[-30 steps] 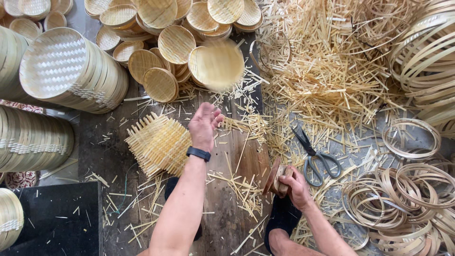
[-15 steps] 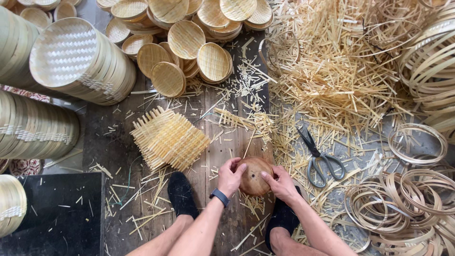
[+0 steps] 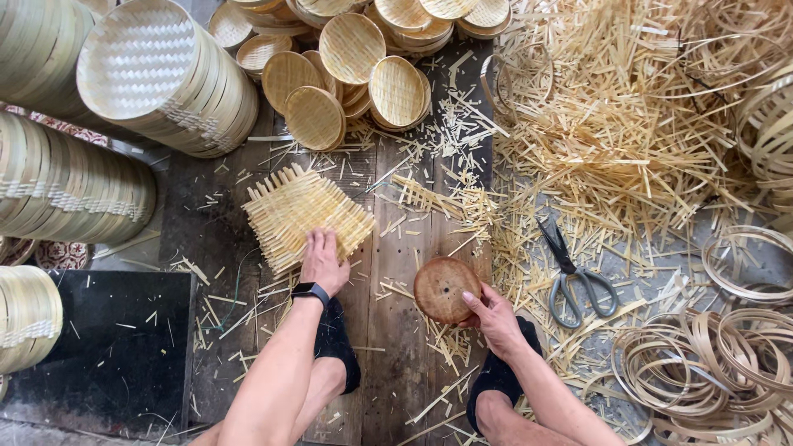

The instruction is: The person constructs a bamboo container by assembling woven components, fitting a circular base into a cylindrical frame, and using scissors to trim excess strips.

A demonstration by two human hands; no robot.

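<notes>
The left hand (image 3: 322, 263) left the round wooden disc (image 3: 446, 289) and now rests on the woven mat (image 3: 304, 213).

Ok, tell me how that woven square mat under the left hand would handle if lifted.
The woven mat probably lifts light and flexes, being thin open-woven strips. Its loose strip ends may snag or slip out. The left hand rests flat on its near edge.

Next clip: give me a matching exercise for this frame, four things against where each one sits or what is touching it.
Things:
1. woven bamboo mat
2. round wooden disc
3. scissors
4. bamboo rings

Places:
A. piled at the lower right
B. under the left hand
C. lying untouched among bamboo strips, right of the disc
D. held at its edge by the right hand

Pairs: 1-B, 2-D, 3-C, 4-A
</notes>
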